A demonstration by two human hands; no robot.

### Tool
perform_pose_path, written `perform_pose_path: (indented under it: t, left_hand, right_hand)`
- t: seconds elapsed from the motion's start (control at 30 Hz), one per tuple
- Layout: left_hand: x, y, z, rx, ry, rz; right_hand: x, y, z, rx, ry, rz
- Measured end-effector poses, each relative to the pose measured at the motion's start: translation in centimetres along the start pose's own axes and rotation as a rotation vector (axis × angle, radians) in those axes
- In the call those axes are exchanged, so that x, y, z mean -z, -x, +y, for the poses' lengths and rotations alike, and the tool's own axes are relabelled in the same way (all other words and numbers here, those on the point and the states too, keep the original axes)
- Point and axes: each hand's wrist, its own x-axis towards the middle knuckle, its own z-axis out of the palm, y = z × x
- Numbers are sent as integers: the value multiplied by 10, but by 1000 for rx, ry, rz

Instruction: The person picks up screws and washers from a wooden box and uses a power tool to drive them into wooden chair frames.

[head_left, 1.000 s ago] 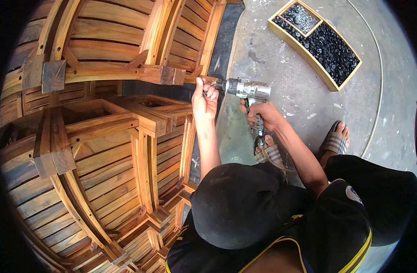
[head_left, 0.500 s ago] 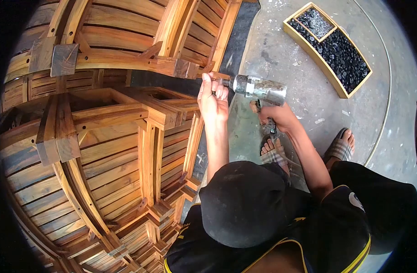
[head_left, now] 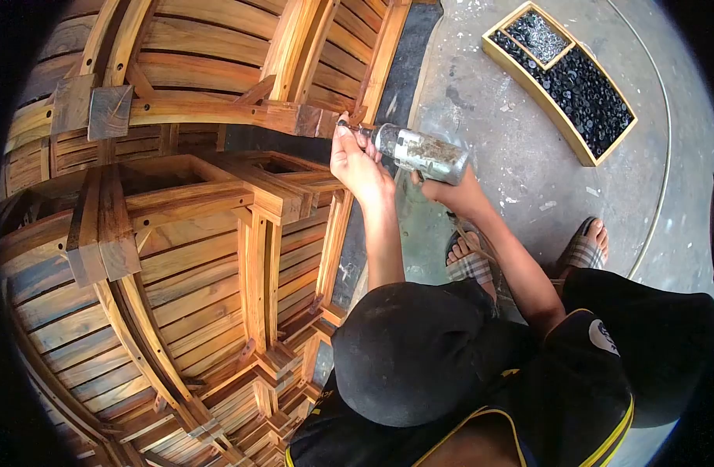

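My right hand (head_left: 452, 191) is wrapped round the handle of a metal power tool (head_left: 427, 156), whose body lies level and hides part of the grip. The tool's narrow front end points left toward a wooden frame (head_left: 283, 118). My left hand (head_left: 360, 165) is closed at the tool's front end, thumb and fingers pinched by a small dark round piece (head_left: 342, 123) near the end of the wooden beam. Whether the tip touches the wood cannot be made out.
Slatted wooden furniture (head_left: 209, 288) fills the left side. A wooden box (head_left: 559, 117) of black pieces and shiny small hardware sits on the floor at upper right. A pale hose (head_left: 665, 117) curves along the right; sandalled feet are below the tool.
The tool and my right hand have moved left, with the tool's rear tilted lower. My left hand has shifted slightly left, and a dark round piece now shows at its fingertips.
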Motion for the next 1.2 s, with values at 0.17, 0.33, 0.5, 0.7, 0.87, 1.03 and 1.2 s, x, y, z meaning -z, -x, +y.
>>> perform_pose_path:
  t: [0.17, 0.33, 0.5, 0.7, 0.87, 1.03, 1.2]
  left_hand:
    - [6, -5, 3, 22, -39, -25]
    - [7, -4, 7, -13, -127, 15]
    - [7, -4, 10, -31, -128, -24]
    - [6, -5, 11, -26, -146, 11]
    - [8, -6, 10, -25, -152, 6]
    - [8, -5, 11, -25, -180, 32]
    - [9, -7, 10, -21, -188, 41]
  right_hand:
    - [0, -10, 17, 14, -50, -60]
    - [-1, -12, 19, 45, -53, -82]
    - [1, -16, 24, 65, -54, -92]
    - [1, -15, 20, 18, -26, -77]
    - [3, -16, 25, 44, -86, -104]
    - [2, -17, 22, 29, -71, -98]
    - [1, -15, 19, 27, -34, -90]
